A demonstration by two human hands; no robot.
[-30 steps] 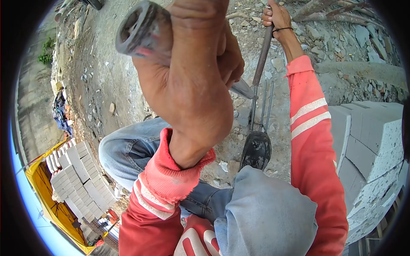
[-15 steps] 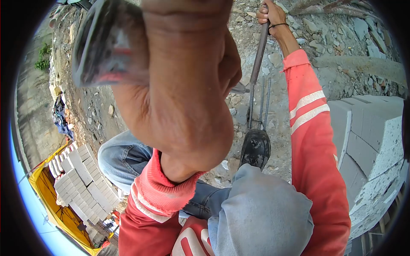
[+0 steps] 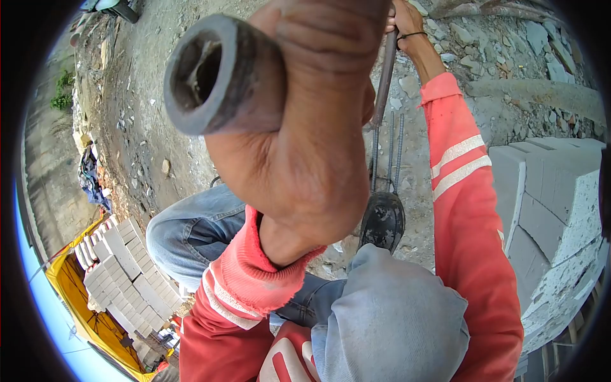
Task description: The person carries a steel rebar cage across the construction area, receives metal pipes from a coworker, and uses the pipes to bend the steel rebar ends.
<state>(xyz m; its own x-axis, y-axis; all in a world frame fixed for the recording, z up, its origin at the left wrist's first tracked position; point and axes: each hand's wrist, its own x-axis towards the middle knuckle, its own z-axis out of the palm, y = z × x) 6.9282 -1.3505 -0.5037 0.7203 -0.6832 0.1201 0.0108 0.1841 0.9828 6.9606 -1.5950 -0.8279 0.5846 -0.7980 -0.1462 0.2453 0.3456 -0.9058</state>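
Nearest, raised above the ground ahead and left of the black boot (image 3: pixel 382 219), the left hand (image 3: pixel 318 140) has its grip wrapped around a hollow tube (image 3: pixel 261 86). The tube's round open end faces back toward the wearer; inside it is shadowed, with something pale and rough along the wall. Behind the boot and to its left, a red top (image 3: pixel 289 340) bears bold pale shapes, cut off too much to read. Right behind the boot is a faded denim knee (image 3: pixel 394 302).

Farther out, ahead of the boot, the right hand (image 3: pixel 409 22) clasps a dark bar (image 3: pixel 384 83) in its grip. The bar's lower end lines up with one of several thin metal rods (image 3: pixel 391 153) running back to the boot's toe; the contact there is hard to make out.

Right of the boot stand large grey blocks (image 3: pixel 541 191). Far to its left, smaller pale blocks (image 3: pixel 130 267) are stacked beside yellow sheeting (image 3: pixel 62 283), whose shaded interior is unclear.
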